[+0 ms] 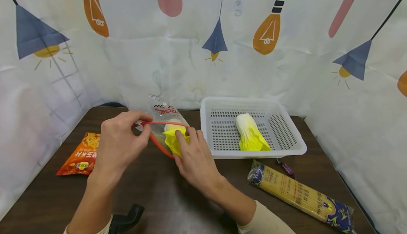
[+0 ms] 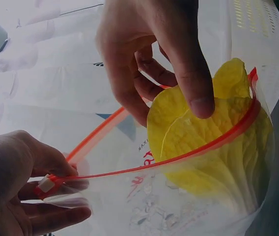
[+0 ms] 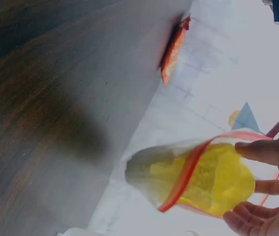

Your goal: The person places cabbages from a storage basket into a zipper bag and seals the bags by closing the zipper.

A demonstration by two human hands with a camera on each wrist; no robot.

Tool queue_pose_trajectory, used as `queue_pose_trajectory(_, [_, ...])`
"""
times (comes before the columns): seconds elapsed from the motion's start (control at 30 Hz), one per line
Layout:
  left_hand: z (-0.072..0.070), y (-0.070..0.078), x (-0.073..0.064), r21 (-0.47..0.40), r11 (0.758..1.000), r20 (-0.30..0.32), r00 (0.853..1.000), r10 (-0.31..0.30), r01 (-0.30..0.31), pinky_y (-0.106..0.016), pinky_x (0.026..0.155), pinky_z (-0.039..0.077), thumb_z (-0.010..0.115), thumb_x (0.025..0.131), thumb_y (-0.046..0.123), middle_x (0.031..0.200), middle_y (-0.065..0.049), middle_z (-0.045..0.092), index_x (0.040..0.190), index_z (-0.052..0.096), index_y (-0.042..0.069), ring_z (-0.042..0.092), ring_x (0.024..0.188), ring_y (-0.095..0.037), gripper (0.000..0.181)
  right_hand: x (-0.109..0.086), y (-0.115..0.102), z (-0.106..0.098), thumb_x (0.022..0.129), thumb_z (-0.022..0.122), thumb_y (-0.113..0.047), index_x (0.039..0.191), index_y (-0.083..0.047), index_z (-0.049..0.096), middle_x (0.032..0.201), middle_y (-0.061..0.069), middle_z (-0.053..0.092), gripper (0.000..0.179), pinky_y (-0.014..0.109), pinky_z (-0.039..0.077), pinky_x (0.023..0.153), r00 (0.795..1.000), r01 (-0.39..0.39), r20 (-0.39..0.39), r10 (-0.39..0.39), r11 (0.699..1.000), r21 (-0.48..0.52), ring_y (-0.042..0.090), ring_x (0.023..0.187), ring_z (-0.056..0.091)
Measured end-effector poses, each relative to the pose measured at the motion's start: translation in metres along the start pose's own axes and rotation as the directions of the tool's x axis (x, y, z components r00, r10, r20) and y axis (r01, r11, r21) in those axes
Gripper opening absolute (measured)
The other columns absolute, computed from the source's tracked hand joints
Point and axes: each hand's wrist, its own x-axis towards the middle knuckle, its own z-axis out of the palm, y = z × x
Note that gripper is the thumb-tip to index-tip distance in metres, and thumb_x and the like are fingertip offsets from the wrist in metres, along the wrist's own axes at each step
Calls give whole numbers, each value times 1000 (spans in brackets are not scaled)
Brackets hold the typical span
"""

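Fingers (image 1: 141, 115) and thumb of the left hand (image 1: 117, 142) are seen in the head view pinched on one corner of the red-edged mouth of a clear printed bag (image 1: 162, 109), which is held open above a dark brown table (image 1: 165, 195). By the right hand (image 1: 198, 161), a cabbage (image 1: 173, 142) with yellow leaves is gripped at the bag's mouth, its pale stem end seen through the plastic. To the right of the bag, a second cabbage (image 1: 252, 133) is contained in a white perforated basket (image 1: 254, 154). In front of the basket, a small purple wrapper (image 1: 287, 170) and a long spaghetti packet (image 1: 299, 193) are laid on the table; an orange snack packet (image 1: 79, 158) is set at the left, partly hidden by the left forearm. In the left wrist view, a white slider (image 2: 45, 184) is shown at the pinched corner, and the right thumb (image 2: 201, 101) is pressed on the leaves, its fingers partly hidden behind them. In the right wrist view, the leaves are seen protruding past the red edge between right thumb and fingers, while the cabbage's lower part is enclosed by the bag.
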Motion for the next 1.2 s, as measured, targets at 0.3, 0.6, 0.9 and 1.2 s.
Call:
queue_pose_trajectory(0.3, [5,4,-1,3,1000,-4,1000,14,-14,-44,64,56,75,86,1,87,-11,78,93,79,4,69,75,-26,9,-5,5,-11,85,86,-26,134,-10,62,121,6,61,57,28,56,96,998,-11,66,-1,985,174,21,107,56])
queue_pose_trajectory(0.6, [11,8,-1,-7,1000,-14,1000,24,-24,-44,63,58,77,87,3,89,-11,78,95,79,3,70,74,-26,8,-7,22,-32,89,83,-17,119,-10,70,106,4,67,34,25,58,79,982,-111,184,34,897,428,17,91,65])
queue_pose_trajectory(0.9, [13,8,-1,0,1000,-27,999,27,-27,-43,60,56,77,86,4,87,-11,78,93,79,4,69,70,-26,7,-3,52,-52,90,82,-17,111,-14,72,98,0,71,24,33,59,79,973,-223,148,174,866,447,20,87,66])
queue_pose_trajectory(1.2, [14,7,-2,-1,1000,-25,999,25,-25,-42,60,56,77,87,4,86,-10,78,92,79,4,69,70,-25,6,-2,95,-59,89,81,-13,110,-11,76,99,7,75,21,39,63,79,962,-256,28,273,856,449,19,84,71])
